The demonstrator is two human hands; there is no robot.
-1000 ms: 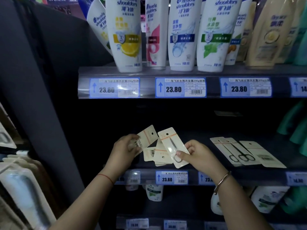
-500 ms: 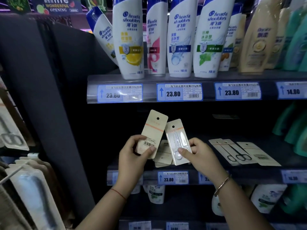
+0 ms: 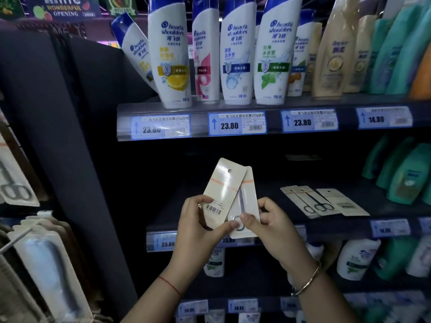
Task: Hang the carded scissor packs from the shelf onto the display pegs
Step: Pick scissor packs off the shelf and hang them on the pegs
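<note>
Two carded scissor packs are held upright in front of the dark middle shelf (image 3: 291, 220). My left hand (image 3: 198, 227) grips the front pack (image 3: 225, 187), its barcoded back toward me. My right hand (image 3: 272, 224) pinches the second pack (image 3: 248, 206), which faces me with its scissors showing and sits partly behind the first. Three more scissor packs (image 3: 324, 201) lie flat on the shelf to the right. A bare display peg (image 3: 14, 241) juts out at the lower left, above hanging carded goods (image 3: 49, 266).
Shampoo bottles (image 3: 240, 54) stand on the upper shelf above price tags (image 3: 236, 123). Green bottles (image 3: 405, 173) fill the shelf's right end. A dark upright panel (image 3: 77, 159) separates the shelves from the peg display, where a hung scissor card (image 3: 14, 183) shows.
Both hands have come together, so the two packs now overlap instead of being held apart. The view has shifted down and to the right.
</note>
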